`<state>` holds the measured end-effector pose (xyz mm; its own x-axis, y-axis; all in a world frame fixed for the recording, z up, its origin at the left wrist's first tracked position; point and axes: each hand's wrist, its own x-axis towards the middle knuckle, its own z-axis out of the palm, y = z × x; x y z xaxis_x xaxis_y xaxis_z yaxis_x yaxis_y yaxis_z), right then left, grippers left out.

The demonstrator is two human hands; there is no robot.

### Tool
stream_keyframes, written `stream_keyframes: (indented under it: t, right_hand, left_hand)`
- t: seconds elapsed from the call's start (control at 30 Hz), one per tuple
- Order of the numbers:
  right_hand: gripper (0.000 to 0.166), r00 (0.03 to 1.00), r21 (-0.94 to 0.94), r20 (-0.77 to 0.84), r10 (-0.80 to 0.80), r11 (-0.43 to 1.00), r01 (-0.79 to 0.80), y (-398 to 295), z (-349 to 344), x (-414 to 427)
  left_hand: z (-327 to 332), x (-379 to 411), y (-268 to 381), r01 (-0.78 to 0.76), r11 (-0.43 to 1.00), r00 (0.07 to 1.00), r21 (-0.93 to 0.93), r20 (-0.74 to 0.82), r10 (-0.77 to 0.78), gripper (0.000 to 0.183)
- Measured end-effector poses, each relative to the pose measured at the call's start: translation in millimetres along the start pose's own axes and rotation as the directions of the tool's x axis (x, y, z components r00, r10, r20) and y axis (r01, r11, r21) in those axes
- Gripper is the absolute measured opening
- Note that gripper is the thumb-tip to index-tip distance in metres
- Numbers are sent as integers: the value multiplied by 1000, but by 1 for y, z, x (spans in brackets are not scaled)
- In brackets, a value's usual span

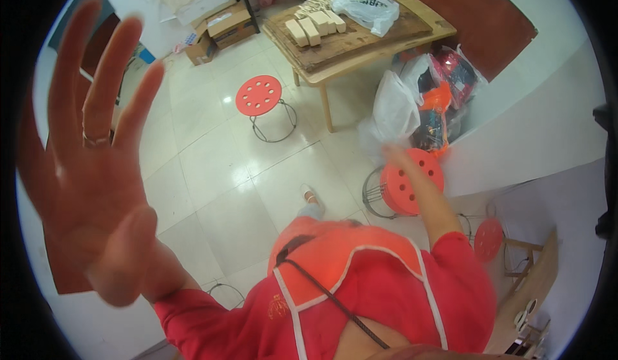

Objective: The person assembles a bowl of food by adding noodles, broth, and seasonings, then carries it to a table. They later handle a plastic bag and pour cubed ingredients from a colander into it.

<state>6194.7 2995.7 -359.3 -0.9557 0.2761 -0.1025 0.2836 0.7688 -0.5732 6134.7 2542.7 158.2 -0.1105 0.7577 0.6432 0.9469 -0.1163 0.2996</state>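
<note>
My left hand (101, 167) is raised close to the camera, its fingers spread, with a ring on one finger and nothing held. My right hand (395, 155) is blurred and reaches out over the edge of a red round stool with holes (409, 186). A thin, blurred translucent plastic bag (372, 135) is by its fingers; whether they grip it cannot be told. Just beyond hangs or stands a white plastic bag (397, 106). On a wooden table (318, 76) farther off, several pale rectangular blocks (309, 31) rest on a wooden board (367, 41), beside pale strips (316, 4) and a crumpled plastic bag (369, 10).
Another red stool (259, 95) stands on the tiled floor before the table. Filled bags (454, 75) crowd the wall at right. Cardboard boxes (231, 26) sit at the back left. A red stool (488, 239) and a wooden table (528, 283) are at lower right.
</note>
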Motion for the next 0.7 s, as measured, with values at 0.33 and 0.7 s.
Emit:
stream_keyframes:
  t: [0.33,0.7]
  right_hand:
    - [35,987,282,20,157,947,-156,-24,-76,155]
    - [31,872,-85,-396,-287,957,276,18,-130,449]
  left_hand:
    - [121,-100,-254,452,296,305,-841,-167,-938,47]
    - [254,-202,-238,653,-162,-409,-740,-164,-898,30]
